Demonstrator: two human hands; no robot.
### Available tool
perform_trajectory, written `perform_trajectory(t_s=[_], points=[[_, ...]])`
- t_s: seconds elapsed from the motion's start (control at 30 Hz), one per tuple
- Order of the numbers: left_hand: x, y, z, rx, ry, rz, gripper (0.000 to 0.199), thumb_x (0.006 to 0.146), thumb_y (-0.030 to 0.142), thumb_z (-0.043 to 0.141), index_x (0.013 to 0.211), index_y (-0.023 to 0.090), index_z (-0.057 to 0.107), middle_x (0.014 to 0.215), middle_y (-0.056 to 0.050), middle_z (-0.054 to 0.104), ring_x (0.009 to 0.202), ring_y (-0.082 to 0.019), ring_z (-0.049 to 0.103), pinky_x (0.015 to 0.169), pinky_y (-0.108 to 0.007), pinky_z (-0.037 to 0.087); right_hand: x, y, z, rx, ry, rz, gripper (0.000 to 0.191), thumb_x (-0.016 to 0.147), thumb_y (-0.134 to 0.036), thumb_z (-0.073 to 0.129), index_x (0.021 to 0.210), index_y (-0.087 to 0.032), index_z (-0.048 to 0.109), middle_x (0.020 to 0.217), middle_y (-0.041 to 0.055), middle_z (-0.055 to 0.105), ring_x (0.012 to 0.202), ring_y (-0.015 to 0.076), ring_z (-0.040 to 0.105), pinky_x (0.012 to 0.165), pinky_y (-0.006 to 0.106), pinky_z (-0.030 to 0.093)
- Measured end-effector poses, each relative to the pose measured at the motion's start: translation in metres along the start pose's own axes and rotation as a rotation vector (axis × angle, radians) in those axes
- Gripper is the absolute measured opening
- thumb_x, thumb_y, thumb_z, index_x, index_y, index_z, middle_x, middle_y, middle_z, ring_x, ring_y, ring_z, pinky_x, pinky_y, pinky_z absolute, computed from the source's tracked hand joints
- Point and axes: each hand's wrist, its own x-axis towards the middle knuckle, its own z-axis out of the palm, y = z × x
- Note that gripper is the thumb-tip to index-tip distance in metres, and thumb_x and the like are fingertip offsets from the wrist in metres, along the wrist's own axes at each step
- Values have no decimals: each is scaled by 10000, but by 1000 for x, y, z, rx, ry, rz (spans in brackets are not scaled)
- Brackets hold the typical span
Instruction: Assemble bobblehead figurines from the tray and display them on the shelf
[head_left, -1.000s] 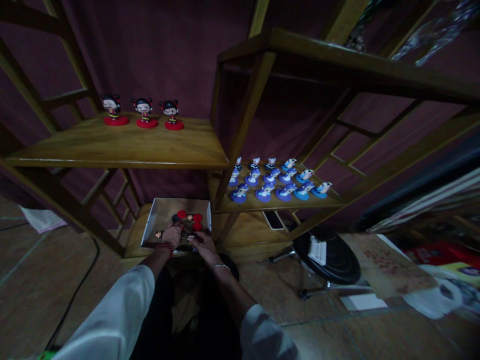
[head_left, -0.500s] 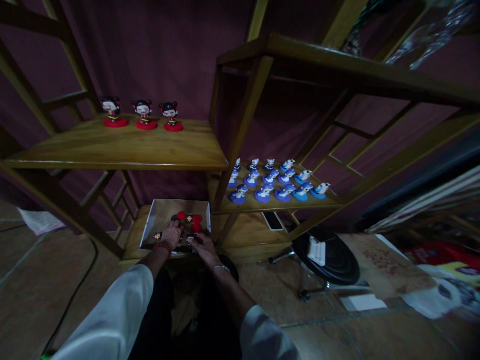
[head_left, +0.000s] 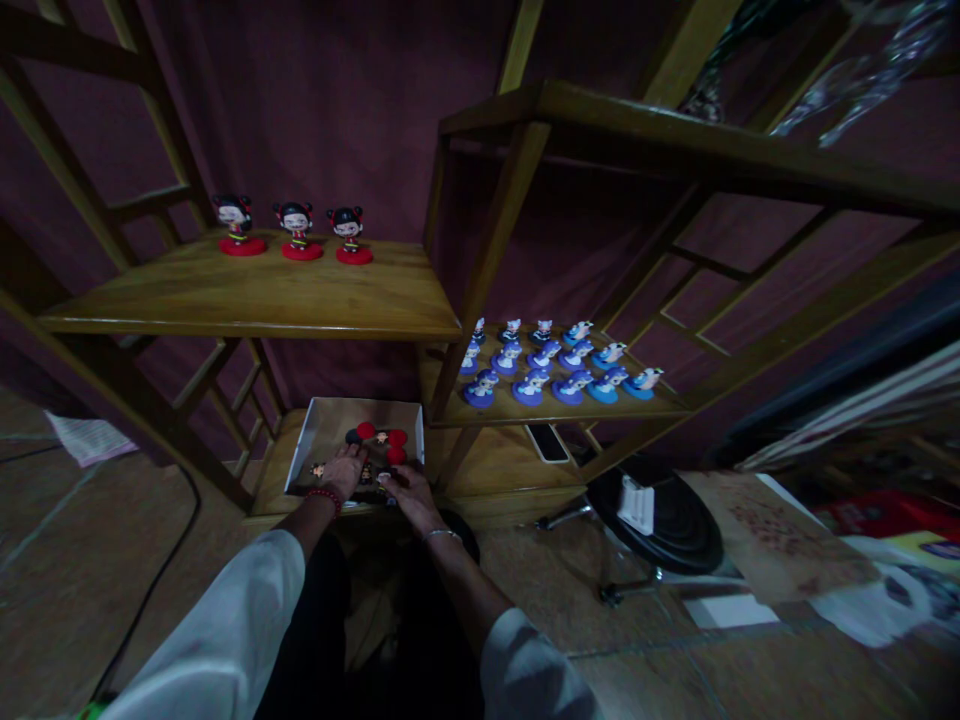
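An open cardboard box [head_left: 301, 447] with white sides sits on the bottom shelf, holding red discs [head_left: 397, 438], a dark disc and several small figures [head_left: 318, 470]. My left hand [head_left: 343, 472], with a red bead bracelet, lies inside the box with its fingers spread over the contents. At the box's right front, my right hand [head_left: 411, 494] has its fingers closed round a small dark-and-white figure [head_left: 385, 481]. On the upper left shelf [head_left: 255, 300] three black-haired figures [head_left: 298, 228] stand upright on red bases.
Several purple and blue figures [head_left: 531, 386] fill the right middle shelf. A phone [head_left: 547, 443] lies on the bottom shelf. A black round stool [head_left: 675, 520] stands at the right, near cardboard [head_left: 780, 540] and plastic bags [head_left: 874, 605]. A cable [head_left: 159, 585] crosses the floor at left.
The view has shifted slightly. My left hand has drawn back a little, showing more of a small figure between my hands. My right hand stays at the figure.
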Motion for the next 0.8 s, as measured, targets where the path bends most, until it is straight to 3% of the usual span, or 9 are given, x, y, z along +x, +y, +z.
perform_trajectory(t_s=[0.27, 0.67, 0.8], points=[[-8, -3, 2, -13, 28, -20, 486, 783, 47, 316, 1238, 183, 416, 1223, -141, 434, 1121, -261, 439, 853, -370, 412, -1, -3, 2, 83, -20, 10, 348, 609, -404, 641, 857, -160, 632, 822, 32, 663, 744, 171, 612, 659, 275, 491], [-19, -2, 5, -107, 77, -92, 682, 704, 40, 413, 1334, 209, 212, 1206, -134, 445, 1108, -216, 463, 896, -305, 361, -3, -4, 7, 188, -1, 50, 388, 571, -390, 664, 865, -142, 615, 772, 31, 652, 680, 148, 605, 619, 252, 493], [-24, -5, 7, -148, 83, -88, 702, 699, 48, 422, 1343, 236, 213, 1212, -124, 445, 1116, -211, 458, 893, -296, 361, -4, -5, 8, 204, 15, 50, 398, 564, -399, 670, 864, -143, 614, 756, 28, 651, 670, 151, 601, 614, 258, 489]])
